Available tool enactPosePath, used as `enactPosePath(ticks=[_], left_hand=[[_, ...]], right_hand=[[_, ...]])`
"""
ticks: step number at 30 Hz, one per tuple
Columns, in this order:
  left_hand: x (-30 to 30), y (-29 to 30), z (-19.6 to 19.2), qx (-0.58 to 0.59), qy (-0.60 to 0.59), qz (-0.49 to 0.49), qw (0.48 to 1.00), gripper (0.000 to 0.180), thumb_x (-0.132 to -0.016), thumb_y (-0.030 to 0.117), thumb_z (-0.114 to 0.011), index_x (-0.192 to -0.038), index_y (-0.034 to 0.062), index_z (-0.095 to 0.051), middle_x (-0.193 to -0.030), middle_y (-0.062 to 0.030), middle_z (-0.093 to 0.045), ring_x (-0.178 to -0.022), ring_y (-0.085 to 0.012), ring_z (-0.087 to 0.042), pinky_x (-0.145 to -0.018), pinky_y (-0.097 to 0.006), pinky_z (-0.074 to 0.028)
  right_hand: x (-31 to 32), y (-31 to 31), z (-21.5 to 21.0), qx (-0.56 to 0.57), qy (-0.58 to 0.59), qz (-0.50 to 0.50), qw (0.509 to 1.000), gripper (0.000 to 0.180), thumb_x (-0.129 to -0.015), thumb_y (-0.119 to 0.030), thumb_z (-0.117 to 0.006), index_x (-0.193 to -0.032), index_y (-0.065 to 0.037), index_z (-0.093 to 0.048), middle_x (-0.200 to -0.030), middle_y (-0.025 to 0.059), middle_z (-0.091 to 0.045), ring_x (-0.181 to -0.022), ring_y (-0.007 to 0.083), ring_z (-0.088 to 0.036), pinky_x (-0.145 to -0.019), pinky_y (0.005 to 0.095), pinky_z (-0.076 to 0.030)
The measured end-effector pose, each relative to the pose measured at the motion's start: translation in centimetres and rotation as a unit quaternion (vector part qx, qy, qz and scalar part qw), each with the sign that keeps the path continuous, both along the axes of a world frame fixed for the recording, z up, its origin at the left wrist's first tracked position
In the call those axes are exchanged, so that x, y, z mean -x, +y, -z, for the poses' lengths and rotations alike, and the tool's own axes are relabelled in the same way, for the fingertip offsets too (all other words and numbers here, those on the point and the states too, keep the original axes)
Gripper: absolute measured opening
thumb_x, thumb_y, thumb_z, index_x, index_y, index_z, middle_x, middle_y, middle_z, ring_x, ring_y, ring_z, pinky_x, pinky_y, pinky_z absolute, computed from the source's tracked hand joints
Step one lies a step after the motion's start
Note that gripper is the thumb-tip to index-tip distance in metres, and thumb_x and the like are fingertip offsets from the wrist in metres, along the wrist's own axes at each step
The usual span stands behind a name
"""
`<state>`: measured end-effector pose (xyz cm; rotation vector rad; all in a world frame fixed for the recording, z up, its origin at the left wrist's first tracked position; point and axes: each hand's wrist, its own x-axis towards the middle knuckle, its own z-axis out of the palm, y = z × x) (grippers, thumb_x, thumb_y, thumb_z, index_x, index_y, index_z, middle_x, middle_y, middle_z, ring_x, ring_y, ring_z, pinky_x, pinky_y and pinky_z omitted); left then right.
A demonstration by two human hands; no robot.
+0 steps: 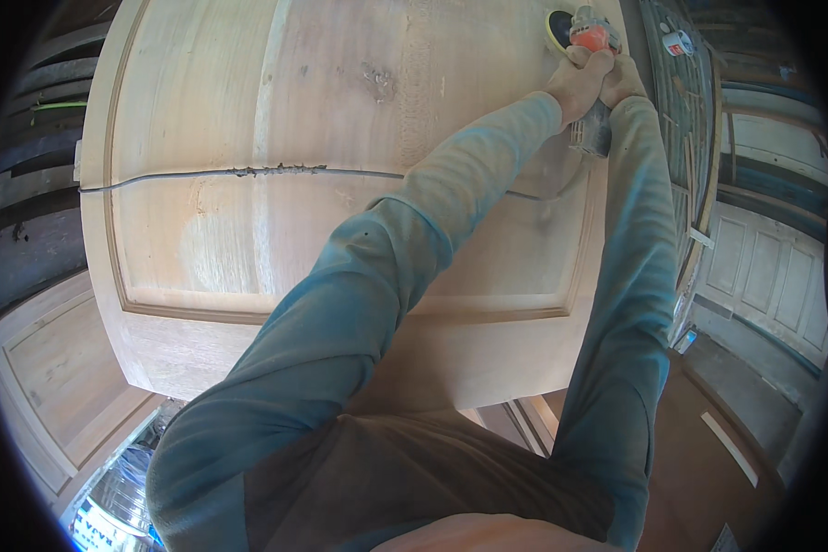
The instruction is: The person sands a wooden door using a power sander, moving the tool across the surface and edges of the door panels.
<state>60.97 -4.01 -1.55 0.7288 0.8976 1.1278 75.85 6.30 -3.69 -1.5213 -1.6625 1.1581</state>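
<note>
Both hands are closed on one power sander [591, 55]. The left hand [575, 85] wraps the tool from the near-left side; the right hand [624, 81] is clamped just beside it, the two touching. How the fingers lie underneath cannot be told.

The sander sits at the far right corner of a pale wooden door [340, 184] that lies flat under the arms. Its orange body is uppermost in the view, with a dark round pad [558, 28] edged in yellow-green on its far-left side. A grey ribbed part hangs below the hands toward the person. The long axis runs roughly away from the person — pad end far, grey end near.

A thin grey cord [248, 172] crosses the door from its left edge toward the tool, passing under the left sleeve.

Edges: the door's right edge lies just beside the right hand, its far edge just past the pad. Open wood spreads left and near — the whole recessed panel.

Beyond the right edge, a small white cup [677, 42] rests on dark boards. A white panelled door [768, 276] stands further right, another [55, 368] at lower left.
</note>
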Motion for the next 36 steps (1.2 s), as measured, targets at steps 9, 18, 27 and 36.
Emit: enactPosePath(ticks=[9, 18, 27, 36], left_hand=[[-0.6, -1.1, 0.1, -0.019, -0.053, 0.005, 0.998, 0.068, -0.095, 0.050, -0.050, -0.138, -0.0027, -0.048, -0.130, -0.0169, -0.059, -0.121, -0.0265, -0.058, -0.103, -0.038, -0.045], [4.2, -2.7, -0.8, -0.007, -0.025, -0.033, 0.999, 0.056, -0.098, 0.044, -0.049, -0.134, 0.0009, -0.052, -0.127, -0.0128, -0.060, -0.116, -0.0218, -0.058, -0.101, -0.036, -0.045], [15.6, -9.7, 0.5, -0.032, -0.179, -0.150, 0.972, 0.064, -0.099, 0.050, -0.050, -0.142, 0.0026, -0.044, -0.129, -0.0127, -0.057, -0.122, -0.0209, -0.055, -0.105, -0.033, -0.042], [3.5, -5.5, -0.9, -0.007, -0.042, -0.028, 0.999, 0.077, -0.093, 0.056, -0.053, -0.142, -0.0020, -0.042, -0.132, -0.0183, -0.057, -0.122, -0.0270, -0.056, -0.105, -0.036, -0.043]], right_hand=[[-1.3, -1.4, -0.4, -0.097, -0.250, -0.060, 0.961, 0.039, -0.097, -0.026, -0.065, -0.126, -0.001, -0.063, -0.116, 0.0116, -0.068, -0.102, 0.0219, -0.065, -0.091, 0.0355, -0.051], [6.2, -3.7, -5.0, -0.080, -0.330, -0.125, 0.932, 0.046, -0.093, -0.038, -0.070, -0.125, -0.005, -0.066, -0.118, 0.0115, -0.070, -0.107, 0.0252, -0.064, -0.093, 0.0371, -0.050], [23.2, -12.9, -9.1, -0.096, -0.417, -0.188, 0.884, 0.038, -0.090, -0.026, -0.055, -0.115, -0.002, -0.071, -0.116, 0.0235, -0.069, -0.112, 0.0407, -0.065, -0.095, 0.0458, -0.053], [6.5, -7.3, -5.6, -0.105, -0.476, -0.118, 0.865, 0.052, -0.092, -0.043, -0.059, -0.126, -0.005, -0.066, -0.119, 0.0198, -0.070, -0.114, 0.0358, -0.066, -0.095, 0.0417, -0.051]])
